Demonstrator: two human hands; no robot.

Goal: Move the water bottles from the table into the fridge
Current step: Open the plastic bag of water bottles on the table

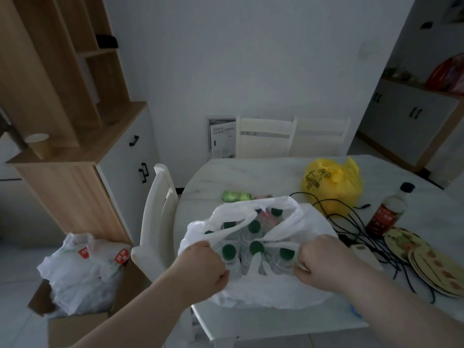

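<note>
Left hand (pixel 203 267): closed to a fist, fingers curled into the left edge of the white plastic bag (pixel 263 295), bunching the film.
Right hand (pixel 324 264): closed likewise on the bag's right edge, thumb and fingers pinching gathered film; nothing else is held.
Bag position: it rests on the worktop (pixel 251 177), directly between my two hands and reaching just beyond them, at the near edge.
Water bottles (pixel 256 247): upright inside the bag, packed touching, with their green caps showing between my hands and just past my knuckles.
Reason for hold: in my judgement, gripping opposite edges spreads the mouth so the bottles can be reached. It could equally gather the handles for one lift, and I cannot tell which.
Reason for placement: the bag sits at the near edge, I judge, so both hands reach it without stretching.
Fridge: not in view.
Beyond right hand: black cables (pixel 351 222) lie just past it, with a yellow bag (pixel 331 187) farther off.
Right of right hand: a dark bottle (pixel 386 209) stands upright, with stacked plates (pixel 431 267) nearer.
Left of left hand: a white chair (pixel 158 209) is tucked against the worktop.
Task status: no bottle is out of the bag yet.
</note>
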